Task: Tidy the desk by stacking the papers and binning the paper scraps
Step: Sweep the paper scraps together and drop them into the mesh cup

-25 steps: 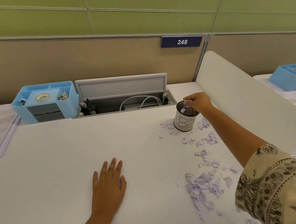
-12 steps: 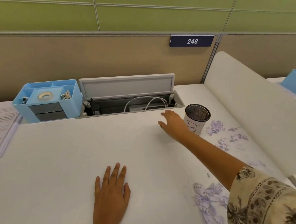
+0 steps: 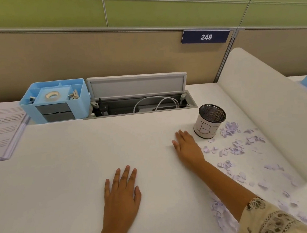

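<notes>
**Scraps could scatter or the cup could tip**

At the far left, the stack of papers [image 3: 1, 127] lies squared on the worktop [image 3: 62, 168] beside the blue organiser [image 3: 55, 101], and looks settled. The left hand [image 3: 121, 195] rests flat, its grip wide and holding nothing. The right hand [image 3: 186, 145] also lies flat with straight fingers, its grip empty, just beside the mesh cup [image 3: 208, 120] marked as the bin. The paper scraps [image 3: 233, 147] are strewn to the right of that cup and run down towards the near edge along the white divider [image 3: 268, 112].

The cup looks light and narrow-mouthed, so a careless sweep of the right hand may knock it over or spill its contents. The scraps are small and thin: a quick brush could push some off the near edge, and pinching handfuls above the cup risks dropping bits beside it
</notes>
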{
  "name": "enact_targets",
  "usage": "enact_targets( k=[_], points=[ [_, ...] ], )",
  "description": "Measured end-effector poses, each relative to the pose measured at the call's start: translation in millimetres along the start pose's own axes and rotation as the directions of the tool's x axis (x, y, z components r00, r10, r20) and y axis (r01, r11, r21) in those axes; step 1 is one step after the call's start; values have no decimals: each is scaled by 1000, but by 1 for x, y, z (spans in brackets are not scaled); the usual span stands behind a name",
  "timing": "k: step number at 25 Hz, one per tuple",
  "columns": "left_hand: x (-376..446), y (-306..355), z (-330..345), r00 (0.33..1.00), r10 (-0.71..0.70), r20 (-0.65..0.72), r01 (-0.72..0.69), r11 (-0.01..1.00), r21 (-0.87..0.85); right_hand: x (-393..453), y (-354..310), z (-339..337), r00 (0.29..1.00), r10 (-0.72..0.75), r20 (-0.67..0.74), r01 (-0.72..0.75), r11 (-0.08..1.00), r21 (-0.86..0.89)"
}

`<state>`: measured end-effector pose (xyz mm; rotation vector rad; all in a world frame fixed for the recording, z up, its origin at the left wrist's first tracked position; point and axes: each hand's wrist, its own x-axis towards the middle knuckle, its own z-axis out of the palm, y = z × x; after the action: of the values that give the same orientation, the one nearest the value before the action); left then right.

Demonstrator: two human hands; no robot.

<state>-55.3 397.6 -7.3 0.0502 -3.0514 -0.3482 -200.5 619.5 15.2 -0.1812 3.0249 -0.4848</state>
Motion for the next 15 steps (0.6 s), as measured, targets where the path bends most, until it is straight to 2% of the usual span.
enact_targets(
  k=[6,10,12,15],
  points=[
    [1,3,-3,1000,-12,-25,12,1000,6,-10,-24,-16,994,-71,-88,71,997,-7],
    [0,5,-7,1000,-15,-23,15,1000,11,-2,-48,5,981,-117,158,141,978,-156],
    [0,5,-7,1000,-14,-9,15,1000,9,-9,-44,16,991,-50,126,76,976,-203],
    [0,5,-7,1000,-17,11,16,1000,17,-25,-24,16,988,155,12,-148,964,-219]
  ],
)
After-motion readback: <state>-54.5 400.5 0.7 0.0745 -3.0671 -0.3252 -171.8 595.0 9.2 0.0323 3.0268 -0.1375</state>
